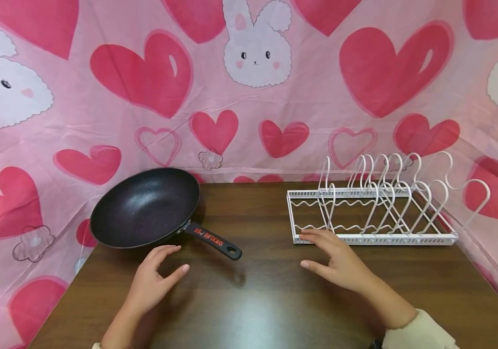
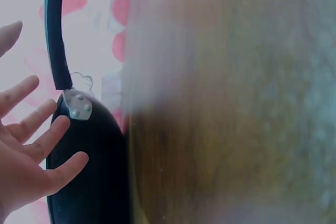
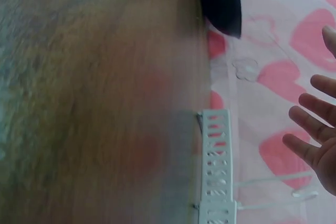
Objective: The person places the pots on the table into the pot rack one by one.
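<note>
A black frying pan [image 1: 146,208] sits at the back left of the table, its handle [image 1: 214,240] with red lettering slanting toward the front right. Just in front of the pan is my left hand [image 1: 150,278], fingers spread and holding nothing. The left wrist view shows the spread fingers beside the pan's dark side [image 2: 89,171] and riveted handle bracket [image 2: 77,104]. On the right lies a white wire rack [image 1: 375,239] with upright looped dividers. My right hand [image 1: 340,261], empty with relaxed fingers, hovers by the rack's front left corner.
The brown wooden table [image 1: 249,291] reaches back to a pink cloth [image 1: 249,102] printed with hearts and rabbits, which also hangs along both sides. Between pan and rack is a stretch of tabletop. A pale sleeve [image 1: 419,332] covers the right forearm.
</note>
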`<state>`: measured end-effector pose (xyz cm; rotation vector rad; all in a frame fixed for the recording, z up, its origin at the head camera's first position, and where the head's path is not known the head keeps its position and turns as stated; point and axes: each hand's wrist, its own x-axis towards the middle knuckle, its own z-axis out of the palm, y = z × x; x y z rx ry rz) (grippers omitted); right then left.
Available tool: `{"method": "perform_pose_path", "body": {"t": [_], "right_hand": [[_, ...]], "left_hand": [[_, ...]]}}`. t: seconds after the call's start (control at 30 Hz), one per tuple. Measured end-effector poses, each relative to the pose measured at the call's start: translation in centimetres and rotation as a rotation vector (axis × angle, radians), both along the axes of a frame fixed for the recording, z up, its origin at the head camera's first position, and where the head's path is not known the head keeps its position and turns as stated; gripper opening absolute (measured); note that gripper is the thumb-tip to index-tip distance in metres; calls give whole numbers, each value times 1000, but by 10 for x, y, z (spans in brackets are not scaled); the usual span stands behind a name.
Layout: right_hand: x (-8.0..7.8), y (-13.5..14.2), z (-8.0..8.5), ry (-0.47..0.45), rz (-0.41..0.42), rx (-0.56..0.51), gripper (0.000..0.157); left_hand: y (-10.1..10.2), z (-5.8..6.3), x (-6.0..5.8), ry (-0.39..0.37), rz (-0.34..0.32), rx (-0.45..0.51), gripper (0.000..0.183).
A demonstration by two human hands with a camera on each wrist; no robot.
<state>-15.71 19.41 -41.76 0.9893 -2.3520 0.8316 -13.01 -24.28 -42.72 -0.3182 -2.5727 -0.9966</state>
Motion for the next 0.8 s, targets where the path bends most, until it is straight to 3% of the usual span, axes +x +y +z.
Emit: {"method": "perform_pose_path", "body": {"t": [0.17, 0.4, 0.6, 0.8], "right_hand": [[-5, -11, -1, -26, 25, 12, 51], [-18, -26, 2, -91, 69, 19, 52], [-27, -40, 2, -84, 87, -46, 45], [-37, -56, -1, -136, 148, -152, 40]], "left_hand": [[4, -2, -3, -62, 34, 72, 38], [10, -2, -6, -275, 71, 303, 39], [14, -2, -12, -404, 44, 532, 42], [17, -6, -18, -436, -25, 710, 39]]}}
